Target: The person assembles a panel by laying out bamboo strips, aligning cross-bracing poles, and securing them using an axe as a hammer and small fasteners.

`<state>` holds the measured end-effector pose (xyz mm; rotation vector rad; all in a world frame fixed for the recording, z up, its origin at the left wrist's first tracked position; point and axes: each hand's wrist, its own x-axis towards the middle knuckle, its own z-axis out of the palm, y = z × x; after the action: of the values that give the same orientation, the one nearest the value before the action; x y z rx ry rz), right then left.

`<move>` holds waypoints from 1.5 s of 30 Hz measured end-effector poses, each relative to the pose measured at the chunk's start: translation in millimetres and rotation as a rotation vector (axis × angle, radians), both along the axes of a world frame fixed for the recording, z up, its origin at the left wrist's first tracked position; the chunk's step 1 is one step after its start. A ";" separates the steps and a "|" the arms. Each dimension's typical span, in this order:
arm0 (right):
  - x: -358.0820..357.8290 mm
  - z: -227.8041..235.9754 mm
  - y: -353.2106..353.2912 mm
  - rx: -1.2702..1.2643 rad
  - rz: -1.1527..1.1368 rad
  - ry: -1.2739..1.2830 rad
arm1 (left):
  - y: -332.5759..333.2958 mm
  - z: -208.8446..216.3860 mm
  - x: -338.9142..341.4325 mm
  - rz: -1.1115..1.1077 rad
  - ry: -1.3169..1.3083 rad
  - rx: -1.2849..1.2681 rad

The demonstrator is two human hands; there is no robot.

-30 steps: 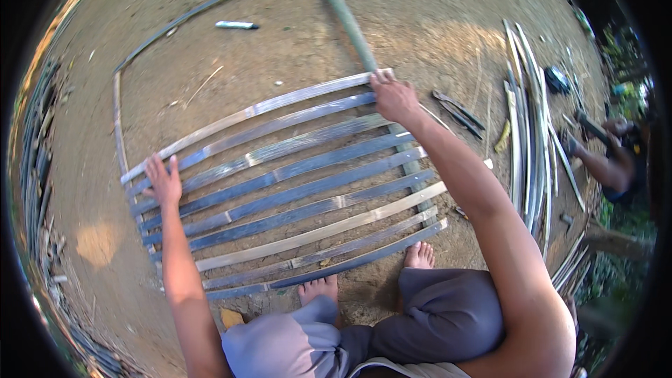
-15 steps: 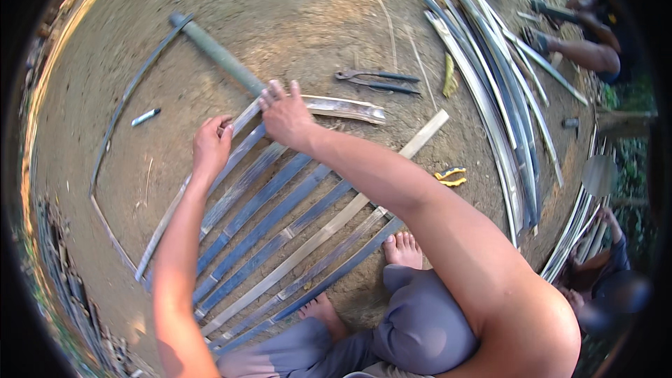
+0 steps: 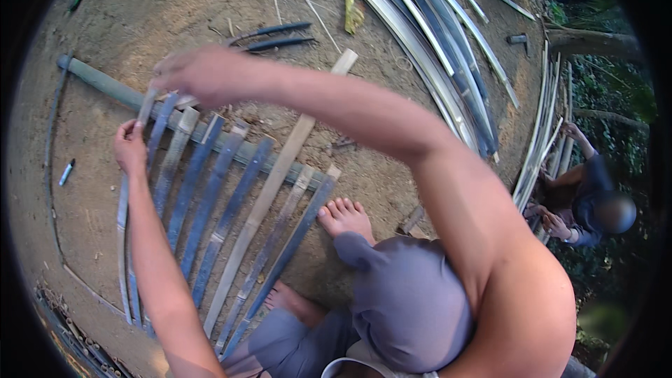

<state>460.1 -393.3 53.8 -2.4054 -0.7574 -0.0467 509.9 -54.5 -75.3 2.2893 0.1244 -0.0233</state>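
Several flat split bamboo strips (image 3: 203, 211), some dark blue-grey and some pale, lie side by side across a round greenish bamboo pole (image 3: 105, 84). My left hand (image 3: 130, 148) is closed around the leftmost pale bamboo strip (image 3: 146, 106) near its upper end, with thumb and fingertips at its edge. Above that end, my right hand (image 3: 203, 75) hovers over the pole, its fingers smeared by motion; whether it holds anything does not show. A whitish piece partly shows below the right hand. Dark-handled pincers (image 3: 276, 36) lie just beyond the right hand.
A marker pen (image 3: 67, 171) and a thin bent strip (image 3: 49, 168) lie at left. Long bamboo strips (image 3: 420, 49) are piled at the far right, near a yellow leaf (image 3: 352, 10). A co-worker (image 3: 595, 189) sits at right beside more strips. My bare foot (image 3: 346, 218) is beside the rightmost strip.
The view has swung, so the strips appear farther left and more upright. My right hand has lifted off the curved split bamboo piece it touched. My left hand has closed on the leftmost strip.
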 end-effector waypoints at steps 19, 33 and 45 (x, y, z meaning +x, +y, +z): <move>-461.1 -26.6 -248.3 -0.403 -0.915 0.670 | -10.4 4.1 5.9 -0.029 0.001 -0.079; -334.4 32.1 -227.5 -0.323 -0.621 0.563 | -54.2 44.0 -23.5 0.209 0.021 -0.005; 48.0 -19.1 73.1 0.293 -0.075 0.090 | -70.5 52.6 -18.7 0.213 0.020 -0.097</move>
<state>508.2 -320.2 34.7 -2.1404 -0.5755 -0.0734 491.3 -125.0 -22.7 2.1682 0.3690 0.0564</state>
